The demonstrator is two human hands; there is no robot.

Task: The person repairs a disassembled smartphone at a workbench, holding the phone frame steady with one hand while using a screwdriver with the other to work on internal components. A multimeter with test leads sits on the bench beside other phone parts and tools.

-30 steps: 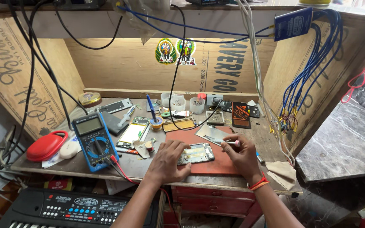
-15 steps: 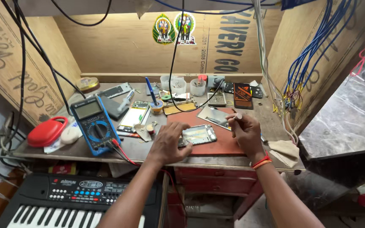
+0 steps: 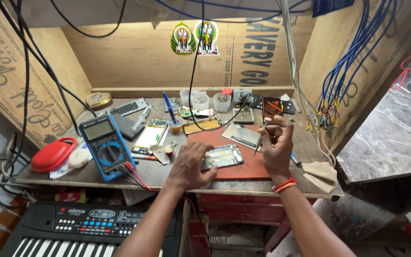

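Observation:
An opened phone body (image 3: 223, 156) lies on a red work mat (image 3: 243, 166) at the front of the bench. My left hand (image 3: 191, 165) rests on the phone's left end, fingers spread over it. My right hand (image 3: 276, 145) is raised above the mat to the right of the phone and pinches a thin screwdriver (image 3: 259, 141), its tip pointing down. A detached phone back panel (image 3: 242, 134) lies on the mat just behind.
A blue multimeter (image 3: 106, 146) with red lead stands at left, beside a red case (image 3: 52, 154). Small cups (image 3: 200, 100), phone parts and a solder reel (image 3: 175, 124) crowd the back. Wires hang overhead. A keyboard (image 3: 89, 229) sits below the bench.
My right hand has lifted off the phone and risen with the screwdriver. The left hand stays on the phone. The camera has tilted down slightly.

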